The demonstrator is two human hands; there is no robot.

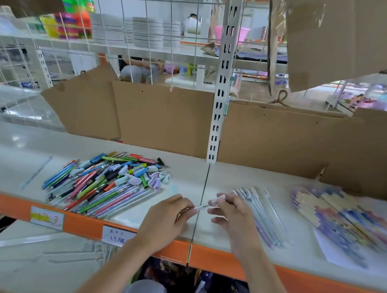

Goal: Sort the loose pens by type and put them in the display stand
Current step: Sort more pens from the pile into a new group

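Observation:
A heap of loose mixed pens (106,183) lies on the white shelf (9,159), left of centre. My left hand (169,217) grips the barrel of a thin pen (202,207) whose bare tip points right. Beside that tip, my right hand (233,212) pinches a pale pen cap (218,199). A sorted row of pastel capped pens (264,214) lies just right of my right hand. Further right sits a fan of patterned purple and cream pens (336,219) on white paper. No display stand is recognisable in view.
Cardboard sheets (167,117) line the back of the shelf, split by a slotted white upright (218,115). The shelf has an orange front edge (81,224) with price labels (47,218). A single pale pen (35,173) lies alone at far left.

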